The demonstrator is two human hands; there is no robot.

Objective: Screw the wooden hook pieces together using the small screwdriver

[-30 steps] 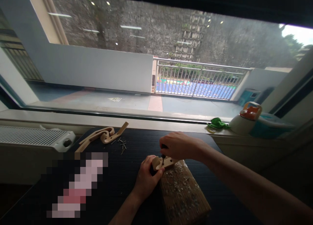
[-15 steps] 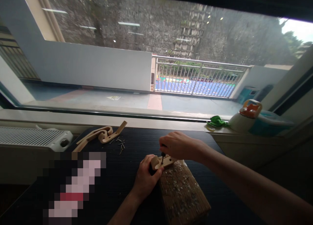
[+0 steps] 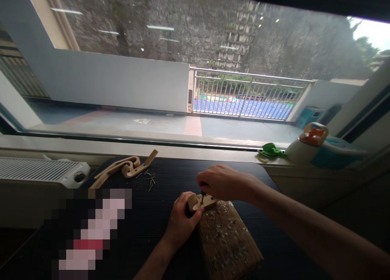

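Observation:
My left hand (image 3: 180,219) grips the curled end of a pale curved wooden piece (image 3: 209,201), thumb on the near side. The piece has drilled holes and lies at the far end of a brown block (image 3: 231,239) with a glossy, scuffed top. Closed in a fist above it, my right hand (image 3: 216,180) holds a dark screwdriver (image 3: 202,197) upright. Its tip meets one hole in the wood; its handle is mostly hidden by my fingers. Another hole shows just right of the shaft.
Similar curved wooden pieces (image 3: 131,168) lie at the dark table's (image 3: 152,231) back left, beside several loose screws (image 3: 150,178). On the sill at right are a green cloth (image 3: 271,150) and a white jug (image 3: 303,150). A radiator (image 3: 42,172) stands left; a window spans the front.
Almost nothing differs. My right hand has shifted very slightly on the screwdriver; my left hand and the wooden piece stay in place.

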